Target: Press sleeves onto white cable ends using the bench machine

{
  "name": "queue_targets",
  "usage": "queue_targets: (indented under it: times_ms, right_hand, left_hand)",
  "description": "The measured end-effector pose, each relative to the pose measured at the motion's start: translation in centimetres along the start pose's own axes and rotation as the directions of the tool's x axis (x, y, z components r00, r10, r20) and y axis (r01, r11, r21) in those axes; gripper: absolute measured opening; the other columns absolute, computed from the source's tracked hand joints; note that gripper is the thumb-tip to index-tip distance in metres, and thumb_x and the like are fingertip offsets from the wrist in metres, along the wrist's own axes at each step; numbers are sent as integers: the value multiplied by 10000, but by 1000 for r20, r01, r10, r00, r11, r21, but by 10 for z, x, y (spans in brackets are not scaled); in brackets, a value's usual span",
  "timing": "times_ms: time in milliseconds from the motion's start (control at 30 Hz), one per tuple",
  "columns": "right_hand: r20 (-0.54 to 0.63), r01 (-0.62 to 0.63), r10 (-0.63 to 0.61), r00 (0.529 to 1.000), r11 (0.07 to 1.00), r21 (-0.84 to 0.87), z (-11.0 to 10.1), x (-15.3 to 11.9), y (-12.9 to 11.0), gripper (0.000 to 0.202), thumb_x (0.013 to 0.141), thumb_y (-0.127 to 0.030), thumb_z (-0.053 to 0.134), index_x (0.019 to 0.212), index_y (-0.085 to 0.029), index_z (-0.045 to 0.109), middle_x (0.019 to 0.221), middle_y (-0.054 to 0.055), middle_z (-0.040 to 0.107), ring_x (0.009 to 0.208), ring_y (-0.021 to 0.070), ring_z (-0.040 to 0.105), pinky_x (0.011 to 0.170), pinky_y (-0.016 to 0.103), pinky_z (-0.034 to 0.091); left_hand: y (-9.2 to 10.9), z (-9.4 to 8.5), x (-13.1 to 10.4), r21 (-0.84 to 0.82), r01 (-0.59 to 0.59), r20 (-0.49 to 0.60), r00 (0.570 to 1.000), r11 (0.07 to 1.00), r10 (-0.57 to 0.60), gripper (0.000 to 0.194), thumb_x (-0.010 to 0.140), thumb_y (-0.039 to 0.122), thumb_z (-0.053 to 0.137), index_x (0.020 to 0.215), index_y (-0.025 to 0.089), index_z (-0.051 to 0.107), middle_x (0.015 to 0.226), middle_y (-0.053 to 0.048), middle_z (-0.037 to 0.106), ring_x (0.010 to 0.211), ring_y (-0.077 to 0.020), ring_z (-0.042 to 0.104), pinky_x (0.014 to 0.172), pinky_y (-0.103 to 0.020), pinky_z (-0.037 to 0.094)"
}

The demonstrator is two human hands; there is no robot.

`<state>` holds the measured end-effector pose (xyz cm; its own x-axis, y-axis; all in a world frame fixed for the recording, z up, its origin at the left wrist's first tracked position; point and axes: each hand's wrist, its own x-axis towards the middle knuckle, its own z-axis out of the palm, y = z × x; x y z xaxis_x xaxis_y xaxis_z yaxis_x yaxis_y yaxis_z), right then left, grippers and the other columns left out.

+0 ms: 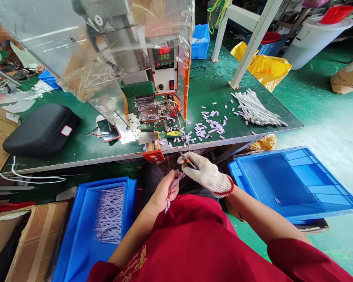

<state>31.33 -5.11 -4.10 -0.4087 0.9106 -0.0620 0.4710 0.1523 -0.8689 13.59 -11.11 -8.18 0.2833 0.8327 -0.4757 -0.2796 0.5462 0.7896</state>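
My bare left hand point(166, 188) is closed around a few thin pale tubes point(168, 206), whose ends stick out below the fist. Something small and dark shows at its thumb; I cannot make out what it is. My right hand point(206, 172), in a white knitted glove with a red cuff, grips a slim tool point(190, 162) with a black and orange handle. Its kind is unclear. Both hands are close together over my lap, just in front of the bench edge. Above them, a scraper point(170, 134) with a green and yellow handle lies at the bench's front.
A machine with a digital display point(164, 55) stands behind a plastic shield. Cut white bits point(211, 126) and a bundle of white tubes point(254, 109) lie on the bench. Blue trays flank me, the left tray point(86, 211) holding many tubes. A phone point(108, 130) and black case point(41, 131) are left.
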Motion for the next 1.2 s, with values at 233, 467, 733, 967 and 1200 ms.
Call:
queue_targets:
  times_ms: [233, 467, 733, 967, 1200]
  right_hand:
    - [2, 49, -49, 999, 995, 89, -3, -6, 4, 268, 853, -265, 552, 1101, -239, 651, 1029, 8, 705, 903, 178, 648, 850, 294, 514]
    - [12, -8, 3, 1000, 904, 427, -8, 5, 22, 347, 813, -338, 603, 1132, -203, 598, 977, 45, 669, 855, 187, 626, 817, 335, 523]
    - [205, -206, 115, 972, 838, 505, 1, -5, 48, 624, 985, -537, 174, 1396, -159, 452, 1117, 142, 656, 926, 233, 656, 722, 386, 541]
    - [-130, 73, -202, 971, 765, -640, 6, -26, 15, 480, 858, -391, 602, 1312, -237, 595, 1230, 107, 635, 1051, 300, 563, 843, 393, 429]
    - [-132, 72, -289, 948, 599, -798, 12, -22, 28, 550, 860, -399, 617, 1379, -232, 547, 1218, 109, 633, 1006, 292, 535, 790, 387, 372]
  left_hand:
    - [1, -5, 8, -455, 326, 319, 929, 829, -190, 343, 833, 382, 720, 707, 153, 498, 558, 78, 358, 381, -14, 213, 314, -126, 152]
    - [6, 5, 5, -391, 247, 274, 951, 887, -144, 285, 811, 355, 746, 825, 130, 572, 551, 92, 366, 366, -2, 197, 323, -129, 125]
    - [7, 12, 1, -125, -144, -154, 980, 982, 124, 346, 792, 448, 734, 881, 172, 545, 549, 84, 483, 341, -17, 312, 346, -147, 141]
    - [13, 10, -2, -233, -71, -33, 997, 970, 65, 294, 824, 398, 719, 885, 160, 557, 505, 94, 457, 304, -8, 264, 337, -156, 125]
    - [16, 10, -4, -291, -31, -2, 999, 956, 32, 274, 829, 369, 723, 875, 152, 562, 502, 95, 443, 312, -7, 246, 342, -160, 122]
